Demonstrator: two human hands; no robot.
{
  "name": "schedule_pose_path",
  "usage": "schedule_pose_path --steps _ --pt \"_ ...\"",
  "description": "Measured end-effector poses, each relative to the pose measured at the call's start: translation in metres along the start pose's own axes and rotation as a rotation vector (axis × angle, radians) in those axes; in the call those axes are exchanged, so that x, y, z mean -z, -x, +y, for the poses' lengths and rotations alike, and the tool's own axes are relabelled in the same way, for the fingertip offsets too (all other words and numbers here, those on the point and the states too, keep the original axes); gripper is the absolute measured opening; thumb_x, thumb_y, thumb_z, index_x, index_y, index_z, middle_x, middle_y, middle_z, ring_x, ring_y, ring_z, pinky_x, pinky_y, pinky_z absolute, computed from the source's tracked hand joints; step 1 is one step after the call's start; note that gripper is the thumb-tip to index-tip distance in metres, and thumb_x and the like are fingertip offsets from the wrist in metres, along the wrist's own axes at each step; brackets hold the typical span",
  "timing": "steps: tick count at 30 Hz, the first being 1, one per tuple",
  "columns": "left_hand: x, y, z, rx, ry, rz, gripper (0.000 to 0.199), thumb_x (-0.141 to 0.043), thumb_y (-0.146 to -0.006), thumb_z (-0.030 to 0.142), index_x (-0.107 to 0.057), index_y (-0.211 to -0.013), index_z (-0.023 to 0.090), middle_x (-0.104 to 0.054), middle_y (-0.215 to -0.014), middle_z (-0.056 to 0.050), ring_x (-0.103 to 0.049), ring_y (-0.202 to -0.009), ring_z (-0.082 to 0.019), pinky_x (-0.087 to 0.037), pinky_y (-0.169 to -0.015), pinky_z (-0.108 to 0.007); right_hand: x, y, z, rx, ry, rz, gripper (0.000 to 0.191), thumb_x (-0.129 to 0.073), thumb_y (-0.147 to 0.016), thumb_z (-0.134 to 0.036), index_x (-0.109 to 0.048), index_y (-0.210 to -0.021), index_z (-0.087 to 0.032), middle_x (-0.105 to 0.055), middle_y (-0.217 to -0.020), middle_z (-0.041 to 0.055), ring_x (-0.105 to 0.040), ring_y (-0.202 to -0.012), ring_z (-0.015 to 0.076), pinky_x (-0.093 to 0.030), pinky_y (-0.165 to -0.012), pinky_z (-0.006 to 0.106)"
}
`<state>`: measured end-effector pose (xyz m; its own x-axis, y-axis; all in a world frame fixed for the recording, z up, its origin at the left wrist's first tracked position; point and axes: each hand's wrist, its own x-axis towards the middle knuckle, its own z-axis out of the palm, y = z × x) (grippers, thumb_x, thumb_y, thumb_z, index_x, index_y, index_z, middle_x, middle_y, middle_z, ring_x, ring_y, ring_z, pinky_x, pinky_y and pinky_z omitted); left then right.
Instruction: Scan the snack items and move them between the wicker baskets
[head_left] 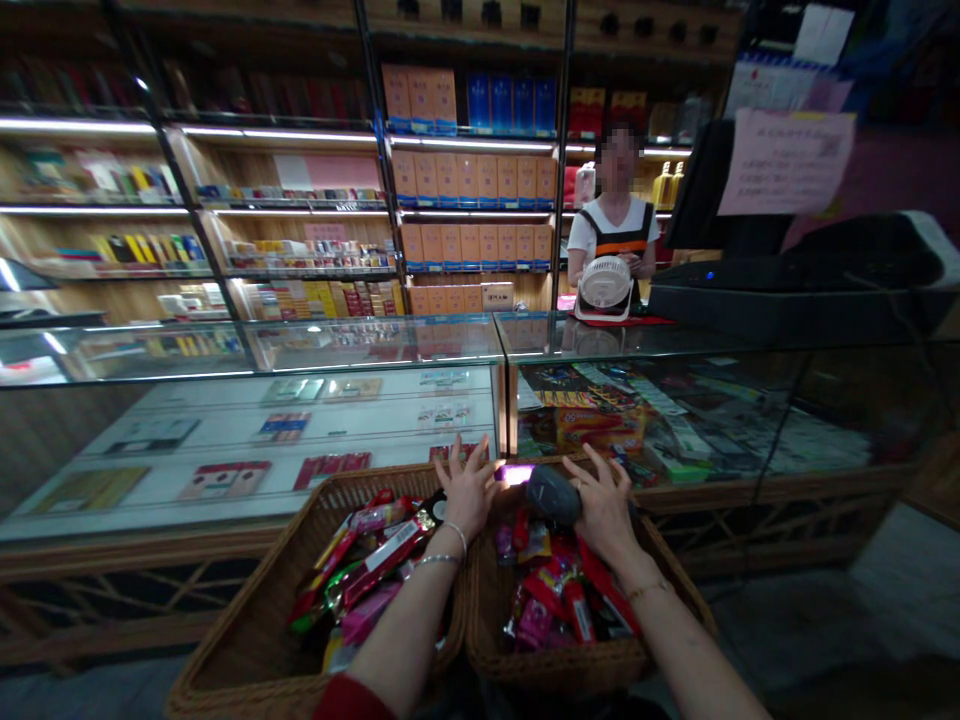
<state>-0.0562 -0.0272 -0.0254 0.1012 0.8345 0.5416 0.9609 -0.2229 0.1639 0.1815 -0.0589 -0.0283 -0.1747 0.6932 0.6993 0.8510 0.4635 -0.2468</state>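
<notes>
Glass display counters (375, 345) run across in front of me, with lit shelves of boxed goods (472, 180) behind them and a person holding a small white fan (604, 287) beyond the glass. Below me sit two wicker baskets (247, 640) of wrapped snacks (375, 560). My right hand (604, 510) is clasped on a dark grey handheld scanner (551, 495) over the right basket. My left hand (469, 490) is spread open, fingers loose, near the scanner's glowing tip.

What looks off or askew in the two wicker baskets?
Nothing is spilled or damaged. Shiny red and pink snack packets lie jumbled in both woven wicker baskets. The right hand rests on a dark grey handheld scanner; the left hand lies beside it.
</notes>
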Motion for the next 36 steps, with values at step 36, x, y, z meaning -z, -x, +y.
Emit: schedule_pose_path --steps 36 --pt "0.0082 0.0016 0.0052 0.033 0.024 0.033 0.036 -0.064 -0.085 0.037 -0.066 -0.121 0.042 -0.048 -0.151 0.004 -0.021 -0.148 -0.039 -0.014 -0.111 -0.077 -0.0084 0.0028 0.0035 0.003 0.053 0.047 0.033 -0.052 -0.071 -0.009 -0.069 -0.095 -0.023 -0.063 -0.135 0.0053 -0.036 -0.141 0.0292 -0.019 -0.111 0.054"
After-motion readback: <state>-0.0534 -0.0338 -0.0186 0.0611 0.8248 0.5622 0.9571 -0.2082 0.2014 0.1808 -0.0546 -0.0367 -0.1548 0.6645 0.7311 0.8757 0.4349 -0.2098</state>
